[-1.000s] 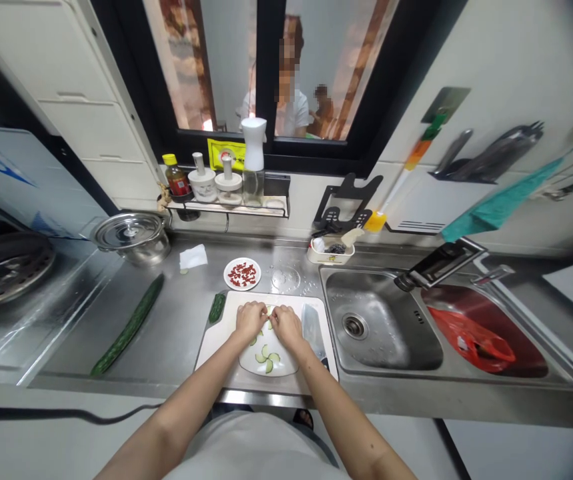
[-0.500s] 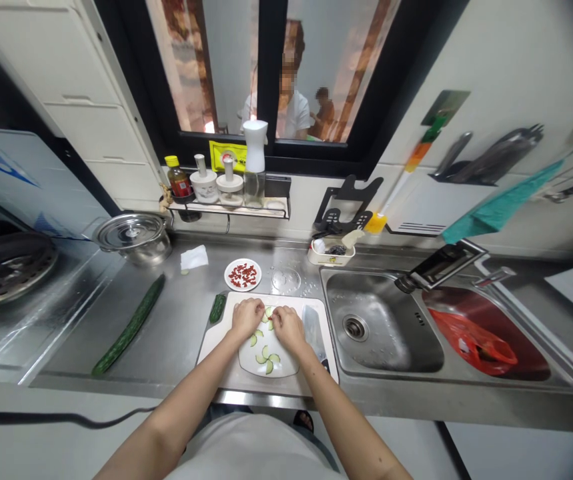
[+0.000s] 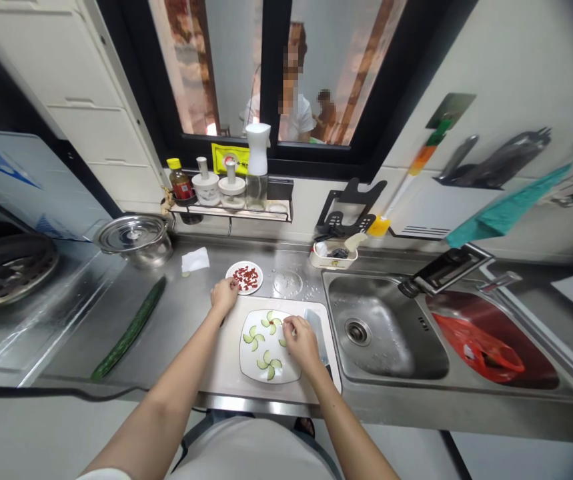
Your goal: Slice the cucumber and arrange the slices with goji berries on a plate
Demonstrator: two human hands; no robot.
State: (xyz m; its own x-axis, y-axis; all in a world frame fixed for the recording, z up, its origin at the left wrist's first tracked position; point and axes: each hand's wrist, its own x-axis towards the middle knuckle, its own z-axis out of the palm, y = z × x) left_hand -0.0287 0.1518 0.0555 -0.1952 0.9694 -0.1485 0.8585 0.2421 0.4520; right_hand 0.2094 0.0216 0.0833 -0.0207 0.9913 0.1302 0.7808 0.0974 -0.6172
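My left hand (image 3: 224,295) is at the lower left rim of a small round plate (image 3: 257,289) of red pieces (image 3: 246,275), its fingers pinched together. Over the right side of a white square plate (image 3: 249,363) is my right hand (image 3: 300,337), its fingers closed; anything between them is too small to name. Green cucumber slices lie on the square plate in pinwheels, and the top pinwheel (image 3: 271,322) has red at its centre. A white cutting board (image 3: 221,373) lies under this plate. The knife (image 3: 319,337) rests on the board's right side, partly behind my right hand.
A long cucumber (image 3: 131,329) lies on the steel counter at left, near a lidded pot (image 3: 139,240). To the right is a sink (image 3: 391,327) with a red bag (image 3: 481,350). Bottles stand on the wall shelf (image 3: 246,210). A person (image 3: 296,120) shows in the window.
My left hand has moved up and left from the square plate to the plate of red pieces. My right hand has shifted right and slightly down. The top pinwheel's red centre is now uncovered.
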